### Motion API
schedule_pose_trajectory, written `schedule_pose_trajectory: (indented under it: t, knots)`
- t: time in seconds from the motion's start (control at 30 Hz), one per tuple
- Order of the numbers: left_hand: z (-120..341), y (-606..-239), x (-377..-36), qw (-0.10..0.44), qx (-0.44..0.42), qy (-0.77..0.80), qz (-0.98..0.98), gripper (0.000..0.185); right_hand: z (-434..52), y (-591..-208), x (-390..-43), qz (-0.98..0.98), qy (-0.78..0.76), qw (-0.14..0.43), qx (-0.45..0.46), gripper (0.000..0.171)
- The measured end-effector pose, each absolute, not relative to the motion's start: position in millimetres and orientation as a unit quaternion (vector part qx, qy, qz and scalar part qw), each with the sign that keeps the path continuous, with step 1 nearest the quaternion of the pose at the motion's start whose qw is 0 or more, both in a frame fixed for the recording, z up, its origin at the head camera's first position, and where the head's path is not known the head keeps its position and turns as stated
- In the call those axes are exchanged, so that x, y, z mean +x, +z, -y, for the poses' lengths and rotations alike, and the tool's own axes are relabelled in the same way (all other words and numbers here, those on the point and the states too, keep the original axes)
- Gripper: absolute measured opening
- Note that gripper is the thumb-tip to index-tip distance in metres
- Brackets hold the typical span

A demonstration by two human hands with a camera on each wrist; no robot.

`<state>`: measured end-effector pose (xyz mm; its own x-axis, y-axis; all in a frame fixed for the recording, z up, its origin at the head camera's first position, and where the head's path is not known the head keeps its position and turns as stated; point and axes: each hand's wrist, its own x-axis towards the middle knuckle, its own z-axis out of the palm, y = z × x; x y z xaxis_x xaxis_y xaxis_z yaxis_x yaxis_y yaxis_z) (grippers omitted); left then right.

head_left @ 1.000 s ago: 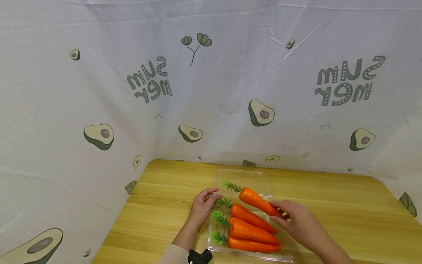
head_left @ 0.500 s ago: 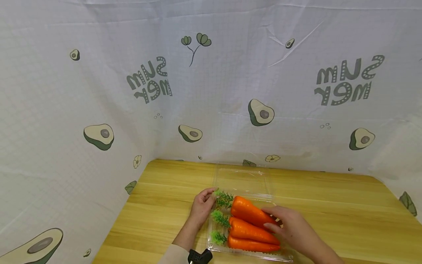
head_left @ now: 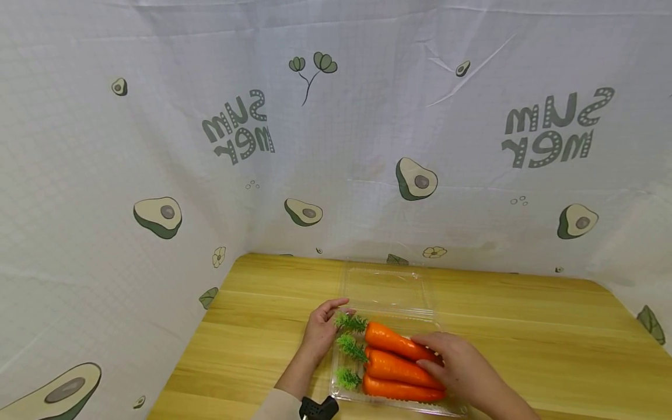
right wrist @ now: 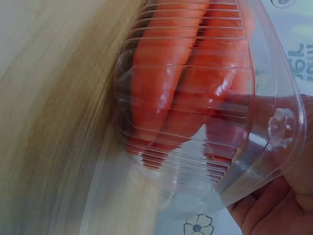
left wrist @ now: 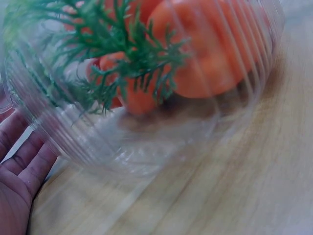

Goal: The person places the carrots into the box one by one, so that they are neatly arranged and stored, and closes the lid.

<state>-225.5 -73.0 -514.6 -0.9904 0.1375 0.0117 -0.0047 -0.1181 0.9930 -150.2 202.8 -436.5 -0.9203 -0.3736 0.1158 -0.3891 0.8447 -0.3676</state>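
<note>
A clear plastic clamshell box (head_left: 399, 403) lies open on the table, holding several orange carrots with feathery green tops pointing left. The uppermost carrot (head_left: 385, 338) rests at the back of the pile, partly covering another. In front of it are a middle carrot (head_left: 401, 368) and a front carrot (head_left: 401, 389). My right hand (head_left: 462, 364) pinches the uppermost carrot near its tapered end, inside the box. At the box's back left corner, my left hand (head_left: 320, 329) touches the wall; the left wrist view shows fairly straight fingers (left wrist: 36, 161) against its outside.
The box's transparent lid (head_left: 385, 286) lies folded back behind it. A wooden table (head_left: 546, 326) extends to both sides. White cloth (head_left: 336, 134) printed with avocados hangs behind and at the sides. A black device (head_left: 318, 408) sits at the left wrist.
My right hand has lowered the carrot from above the back of the box onto the others, moving it toward the front. My left hand has stayed at the box's corner.
</note>
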Motion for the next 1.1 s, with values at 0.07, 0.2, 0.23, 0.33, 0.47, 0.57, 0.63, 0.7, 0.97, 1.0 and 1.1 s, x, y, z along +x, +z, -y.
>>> schedule_pose_trajectory:
  t: [0.07, 0.2, 0.23, 0.33, 0.47, 0.57, 0.63, 0.7, 0.97, 1.0, 1.1]
  knots:
    - [73, -515, -226, 0.046, 0.049, 0.745, -0.664, 0.039, -203, -437, -150, 0.962, 0.192, 0.015, 0.194, 0.039]
    - [74, -516, -226, 0.039, 0.053, 0.732, -0.678, 0.038, -203, -440, -150, 0.962, 0.193, 0.009, 0.191, 0.037]
    - [74, -517, -226, 0.036, 0.055, 0.728, -0.682, 0.037, -203, -441, -150, 0.962, 0.194, 0.008, 0.191, 0.036]
    - [74, -517, -226, 0.030, 0.058, 0.716, -0.695, 0.036, -203, -443, -150, 0.961, 0.199, 0.010, 0.189, 0.033]
    - [75, -518, -226, 0.029, 0.057, 0.711, -0.700, 0.035, -203, -444, -149, 0.960, 0.204, 0.023, 0.190, 0.031]
    - [75, -517, -226, 0.028, 0.055, 0.712, -0.700, 0.035, -203, -445, -148, 0.954, 0.225, 0.037, 0.193, 0.027]
    - [75, -517, -225, 0.028, 0.053, 0.711, -0.700, 0.035, -204, -445, -147, 0.950, 0.248, 0.047, 0.182, 0.024]
    - [75, -516, -225, 0.030, 0.053, 0.713, -0.699, 0.036, -205, -446, -147, 0.946, 0.272, 0.061, 0.163, 0.021]
    - [75, -516, -225, 0.035, 0.055, 0.717, -0.694, 0.036, -216, -459, -159, 0.916, 0.325, 0.199, 0.122, 0.025]
    - [75, -516, -225, 0.036, 0.054, 0.717, -0.694, 0.036, -218, -460, -162, 0.913, 0.335, 0.203, 0.114, 0.025]
    - [75, -517, -225, 0.036, 0.052, 0.718, -0.693, 0.036, -226, -462, -171, 0.914, 0.367, 0.161, 0.062, 0.030]
